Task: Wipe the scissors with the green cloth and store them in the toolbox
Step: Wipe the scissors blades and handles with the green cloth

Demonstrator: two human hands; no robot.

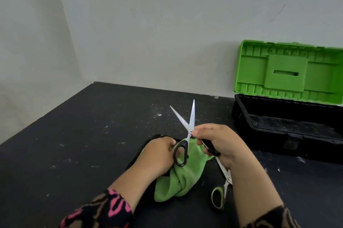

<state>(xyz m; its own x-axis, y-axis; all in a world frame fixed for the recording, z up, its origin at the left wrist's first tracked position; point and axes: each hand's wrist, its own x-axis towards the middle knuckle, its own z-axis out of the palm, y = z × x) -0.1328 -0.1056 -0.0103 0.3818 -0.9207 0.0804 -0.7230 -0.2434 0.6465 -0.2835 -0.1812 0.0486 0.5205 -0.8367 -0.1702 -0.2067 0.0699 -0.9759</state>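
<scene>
Grips the black-handled scissors above the dark surface, blades spread in a V with the tips pointing up and away. Right hand grip closed firmly round one black handle, thumb tip up by the pivot. Left hand grip curled over the bunched green cloth, knuckles against the rim of the other handle loop.

Probably spread like this to bare the inner faces of both blades for the cloth, with one hand steadying each side so the blades cannot snap shut; points likely kept turned away from the body for safety. Wiping apparently in hand, storing not yet done.

Toolbox open at the right, well apart from the hands, green lid tipped back against the wall, seemingly left ready to receive the scissors.

Cannot tell whether the left fingers actually pinch the loop, being hidden behind the back of the hand. Second pair of scissors, green-and-black handled, flat on the surface, blades partly covered by the right wrist. Toolbox cut off by the right edge, its interior too dark to read. Dark shape beyond the left hand impossible to identify.
</scene>
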